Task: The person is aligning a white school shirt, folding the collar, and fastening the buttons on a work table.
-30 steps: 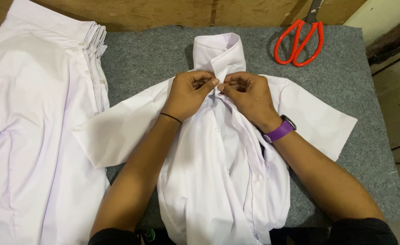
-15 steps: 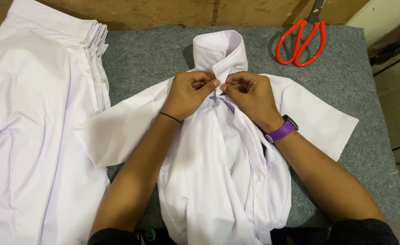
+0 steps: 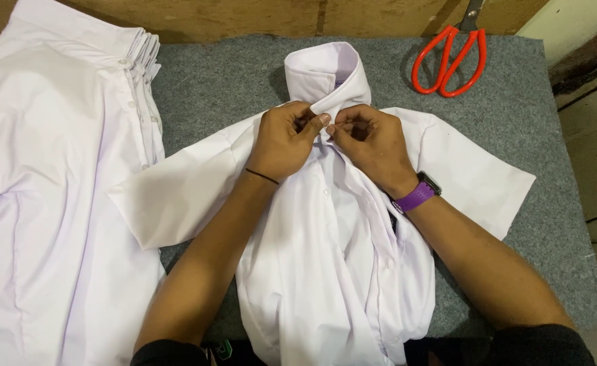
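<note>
A white short-sleeved shirt (image 3: pixel 325 271) lies front-up on the grey felt table (image 3: pixel 231 95), collar standing up at the far end. My left hand (image 3: pixel 283 139) and my right hand (image 3: pixel 369 139) meet just below the collar (image 3: pixel 329 74), each pinching one edge of the shirt front at the top button. The fingertips touch each other there and hide the button. A thin black band circles my left wrist and a purple watch is on my right wrist.
A stack of several white shirts (image 3: pixel 54 176) covers the left side of the table. Orange-handled scissors (image 3: pixel 447 61) lie at the far right. A wooden board runs along the back edge, and the table's right edge drops off beside the shirt's sleeve.
Both hands stay pinched at the collar front; the fingers shift only slightly.
</note>
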